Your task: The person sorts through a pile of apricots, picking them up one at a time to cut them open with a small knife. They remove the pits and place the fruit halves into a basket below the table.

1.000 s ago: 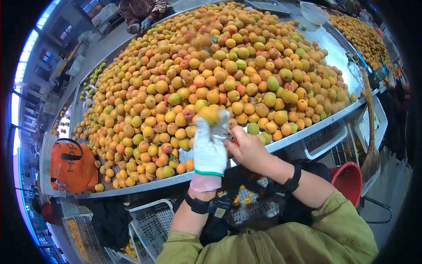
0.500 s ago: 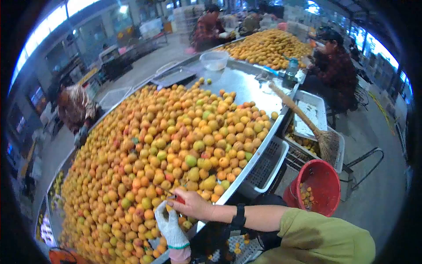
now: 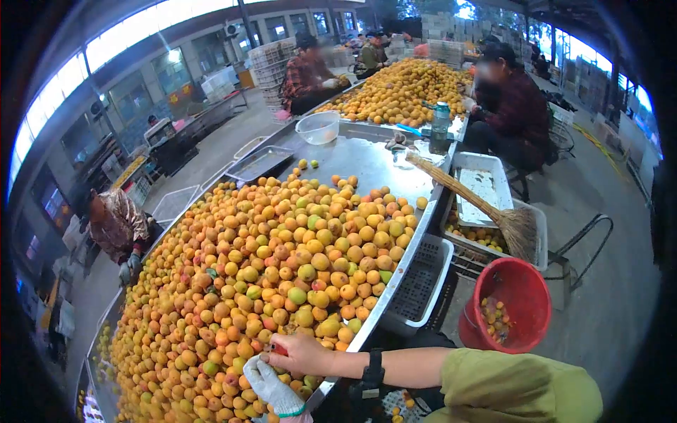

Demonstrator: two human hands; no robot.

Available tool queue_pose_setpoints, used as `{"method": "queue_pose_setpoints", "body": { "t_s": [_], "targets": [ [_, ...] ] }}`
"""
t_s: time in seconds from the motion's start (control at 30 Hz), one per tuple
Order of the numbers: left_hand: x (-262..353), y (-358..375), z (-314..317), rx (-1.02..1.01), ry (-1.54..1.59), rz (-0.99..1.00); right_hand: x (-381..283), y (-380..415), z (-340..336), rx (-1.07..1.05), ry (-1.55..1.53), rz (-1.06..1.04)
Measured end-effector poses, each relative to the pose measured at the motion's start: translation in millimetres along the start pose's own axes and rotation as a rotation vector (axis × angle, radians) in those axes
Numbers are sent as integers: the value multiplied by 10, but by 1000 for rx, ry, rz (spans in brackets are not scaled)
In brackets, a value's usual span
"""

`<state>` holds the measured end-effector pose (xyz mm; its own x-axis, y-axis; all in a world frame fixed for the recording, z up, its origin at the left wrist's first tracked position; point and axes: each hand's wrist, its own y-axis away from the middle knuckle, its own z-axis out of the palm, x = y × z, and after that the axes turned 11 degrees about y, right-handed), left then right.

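Head view, left to right, clock positions taken from its centre. At nine o'clock, a co-worker (image 3: 116,225) with gloved hands leaned at the far edge of the fruit heap (image 3: 233,296), which spread across seven to nine o'clock. Between six and seven o'clock, the white-gloved left hand (image 3: 271,386) lay over the heap's near side, its fingers curled; whether it gripped a fruit could not be told. Just beside it, at half past six, the bare right hand (image 3: 300,354) was closed around a red-handled tool (image 3: 279,348), whose working end was indistinct. The worktop (image 3: 352,158) carried the heap. At about four o'clock stood a perforated crate (image 3: 419,282) and, farther right, a red bucket (image 3: 522,310) containing small orange pieces.

Hazards, as judged: with the two hands so close, a slip of the tool, if sharp, might have nicked the glove or the fingers within, juice on the handle being a likely cause. A forearm brushing the heap could have sent loose fruit over the near rim.
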<state>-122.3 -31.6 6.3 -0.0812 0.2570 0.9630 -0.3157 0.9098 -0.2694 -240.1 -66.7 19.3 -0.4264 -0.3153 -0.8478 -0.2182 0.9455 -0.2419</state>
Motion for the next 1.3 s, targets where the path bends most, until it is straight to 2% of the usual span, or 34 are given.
{"method": "queue_pose_setpoints", "body": {
  "t_s": [0.07,0.1,0.13,0.27,0.33,0.37,0.43,0.47,0.53,0.57,0.6,0.67,0.8,0.9,0.97,1.0,1.07,1.1,1.13,1.2,1.23,1.3],
  "targets": [
    [-127,71,9,250,212,-75,53,13,88,-13,140,-68],
    [-407,35,-202,179,395,-172,-3,40,60,-18,144,-92],
    [-526,12,-215,178,406,-179,-29,50,71,-19,157,-87],
    [-850,39,-345,266,-463,412,-94,106,266,-46,171,-89],
    [-880,47,-394,284,-909,706,-75,124,426,-55,23,-7],
    [-889,60,-441,281,-914,697,-75,138,530,-62,20,0],
    [-663,3,-433,259,-565,509,-85,145,682,-5,-310,102],
    [-509,-1,-436,262,-570,503,-90,162,717,-12,-312,104],
    [-172,2,-373,220,-12,125,-212,142,647,-173,-485,413],
    [-144,2,-360,223,-26,166,-289,136,550,-263,-534,519],
    [-164,13,-383,226,-29,166,-232,148,641,-268,-535,519],
    [-221,15,-399,203,-139,327,-49,151,851,-205,-833,483],
    [-169,14,-410,175,-173,365,-3,159,856,-276,-840,545],
    [-123,-14,-384,117,-196,342,10,136,805,-171,-667,450],
    [-33,-11,-307,172,-156,170,-14,54,606,-163,-268,215],
    [-122,-11,-320,170,-157,169,-40,58,536,-162,-270,217],
    [-422,4,-377,287,327,-46,-103,101,461,-60,85,-87],
    [-457,49,-344,372,236,-71,-132,118,486,-35,78,-95],
    [-547,72,-364,374,233,-73,-149,139,494,-38,76,-93],
    [-651,82,-384,369,421,-76,-207,164,491,-140,89,25],
    [-626,67,-407,371,420,-76,-170,162,577,-142,88,24],
    [-482,33,-493,292,-903,714,-64,167,837,-32,-294,173]
  ]
}}
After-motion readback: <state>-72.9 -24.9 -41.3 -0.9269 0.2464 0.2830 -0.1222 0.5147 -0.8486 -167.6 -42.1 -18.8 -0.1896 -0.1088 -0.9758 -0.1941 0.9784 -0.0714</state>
